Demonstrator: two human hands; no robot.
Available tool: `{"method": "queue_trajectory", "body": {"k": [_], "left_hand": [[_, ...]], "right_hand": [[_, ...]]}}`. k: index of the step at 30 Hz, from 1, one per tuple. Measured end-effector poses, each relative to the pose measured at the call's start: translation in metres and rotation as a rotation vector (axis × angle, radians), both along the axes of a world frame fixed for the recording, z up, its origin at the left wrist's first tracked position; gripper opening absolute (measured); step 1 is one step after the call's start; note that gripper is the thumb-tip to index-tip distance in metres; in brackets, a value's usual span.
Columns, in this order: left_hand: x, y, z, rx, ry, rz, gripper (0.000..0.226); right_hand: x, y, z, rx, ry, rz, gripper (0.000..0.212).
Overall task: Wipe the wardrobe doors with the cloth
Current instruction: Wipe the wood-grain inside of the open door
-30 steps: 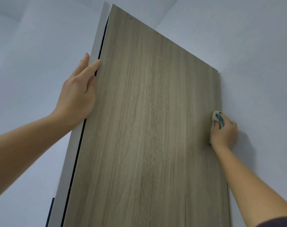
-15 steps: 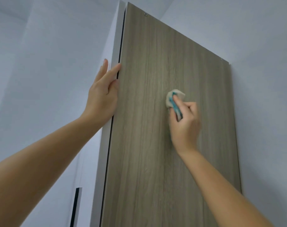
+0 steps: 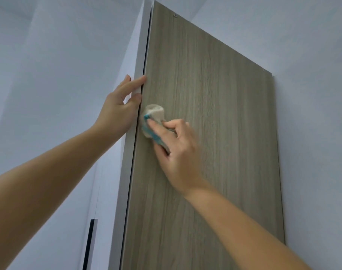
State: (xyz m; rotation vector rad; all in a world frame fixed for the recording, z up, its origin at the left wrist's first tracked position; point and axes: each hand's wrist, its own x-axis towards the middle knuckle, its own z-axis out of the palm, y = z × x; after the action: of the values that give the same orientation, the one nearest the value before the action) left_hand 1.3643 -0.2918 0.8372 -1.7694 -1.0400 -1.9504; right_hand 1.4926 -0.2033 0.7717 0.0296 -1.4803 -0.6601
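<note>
Rubbing the cloth (image 3: 153, 114) on the door (image 3: 215, 133) close to its left edge with the right hand (image 3: 178, 152) clamped round it and the left hand (image 3: 119, 112) flat, fingers straight, against that edge, best done pressing firmly in long overlapping strokes across the door

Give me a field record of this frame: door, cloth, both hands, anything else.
door: wood-grain face, white strip along its left edge
cloth: pale with teal, bunched, pressed on the door near the left edge
right hand: grips the cloth, slightly blurred
left hand: rests on the strip, fingers fairly straight, just left of the cloth
other: dark slot at lower left
</note>
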Motion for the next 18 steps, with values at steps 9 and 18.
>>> {"method": "queue_trajectory", "body": {"k": [9,18], "left_hand": [[0.005,0.003,-0.016,0.026,-0.028,-0.017,0.044],[0.014,0.009,-0.047,0.054,0.054,0.226,0.049]], "right_hand": [[0.012,0.009,-0.004,0.224,-0.234,-0.023,0.028],[0.047,0.042,-0.006,0.148,-0.134,-0.05,0.026]]}}
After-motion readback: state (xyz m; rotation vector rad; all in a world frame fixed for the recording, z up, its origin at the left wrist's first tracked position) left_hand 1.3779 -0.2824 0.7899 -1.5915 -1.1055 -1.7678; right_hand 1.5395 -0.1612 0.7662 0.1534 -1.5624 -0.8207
